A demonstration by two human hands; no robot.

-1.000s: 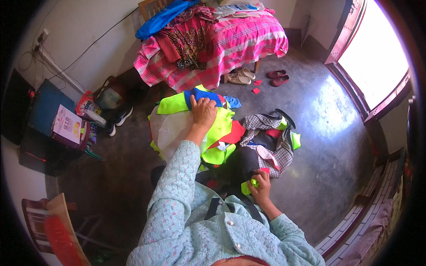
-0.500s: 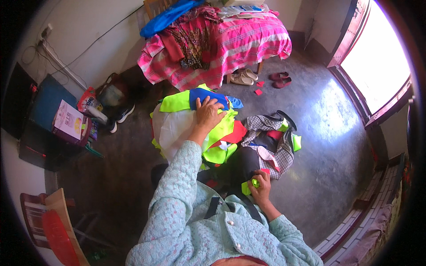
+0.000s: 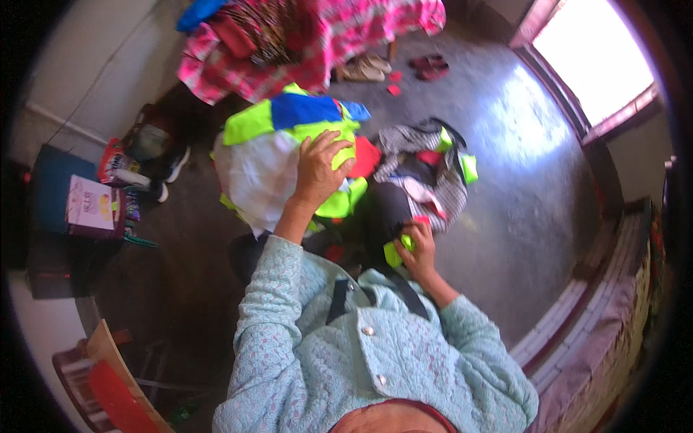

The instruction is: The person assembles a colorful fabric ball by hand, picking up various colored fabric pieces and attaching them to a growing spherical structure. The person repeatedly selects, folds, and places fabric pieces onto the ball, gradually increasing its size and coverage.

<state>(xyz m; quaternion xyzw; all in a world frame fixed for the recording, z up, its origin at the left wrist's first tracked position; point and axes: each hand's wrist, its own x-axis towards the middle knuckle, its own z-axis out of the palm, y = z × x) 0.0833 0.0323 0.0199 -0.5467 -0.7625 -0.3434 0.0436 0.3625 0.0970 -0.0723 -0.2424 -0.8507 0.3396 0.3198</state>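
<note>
The left hand [image 3: 321, 169], fingers spread, is over the pile [image 3: 253, 173] of white, lime, blue and red cloth; whether it presses is unclear. The right hand [image 3: 419, 251] grips a lime scrap [image 3: 393, 254] near the checked bag [image 3: 455, 196], which gapes around a red piece [image 3: 430, 157], a lime piece [image 3: 468, 169] at its rim.

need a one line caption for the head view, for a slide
Left hand over a heap of colourful fabric pieces, right hand holding neon-yellow cloth near checked fabric.
</note>
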